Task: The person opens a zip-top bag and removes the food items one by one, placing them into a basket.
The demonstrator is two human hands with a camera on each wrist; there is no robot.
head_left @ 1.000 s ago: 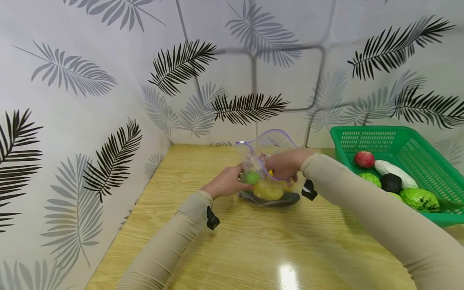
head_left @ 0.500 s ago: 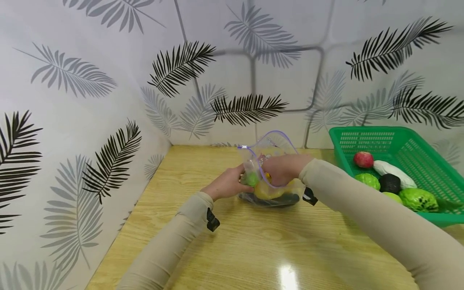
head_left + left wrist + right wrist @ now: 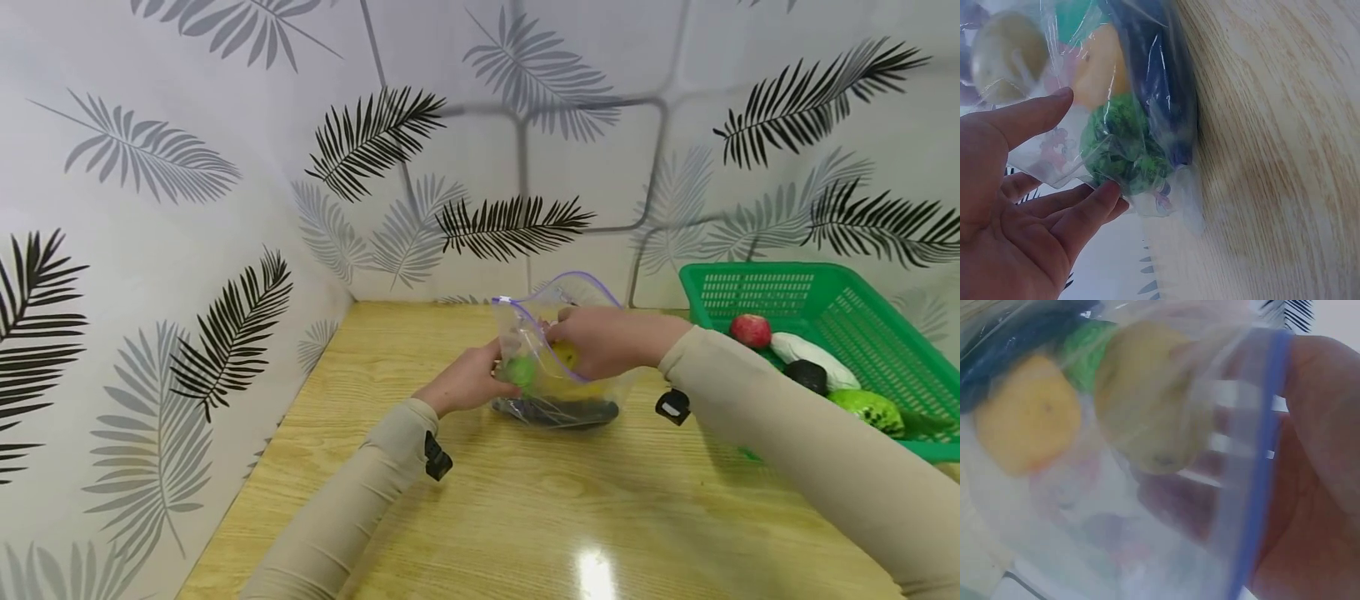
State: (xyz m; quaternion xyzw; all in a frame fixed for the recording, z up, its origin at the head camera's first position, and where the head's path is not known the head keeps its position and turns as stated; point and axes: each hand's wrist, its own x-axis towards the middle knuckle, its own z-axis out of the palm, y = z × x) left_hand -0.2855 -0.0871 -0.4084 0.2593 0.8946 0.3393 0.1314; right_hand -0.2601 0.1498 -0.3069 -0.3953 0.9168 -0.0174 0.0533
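A clear zip bag (image 3: 577,279) with a purple-edged mouth stands open on the table. Inside it lie an eggplant (image 3: 1157,75), broccoli (image 3: 1116,137) and an orange-yellow fruit (image 3: 1029,419). My left hand (image 3: 467,379) holds the bag's left side, fingertips against the plastic by the broccoli and thumb on the near side. Reaching in at the mouth, my right hand (image 3: 600,342) grips a pale yellow roundish fruit (image 3: 1141,394), seen blurred through the plastic in the right wrist view. Some of the right fingers are veiled by the bag.
To the right stands a green basket (image 3: 757,271) holding a red apple (image 3: 750,331), a long white vegetable (image 3: 813,358), a dark round item (image 3: 806,375) and a bumpy green one (image 3: 870,410). My right forearm passes in front of it. A leaf-patterned wall covering (image 3: 465,150) backs the table.
My right hand has shifted right and slightly up from deeper in the bag, and the yellow fruit shows higher at the mouth. The left hand has stayed nearly in place.
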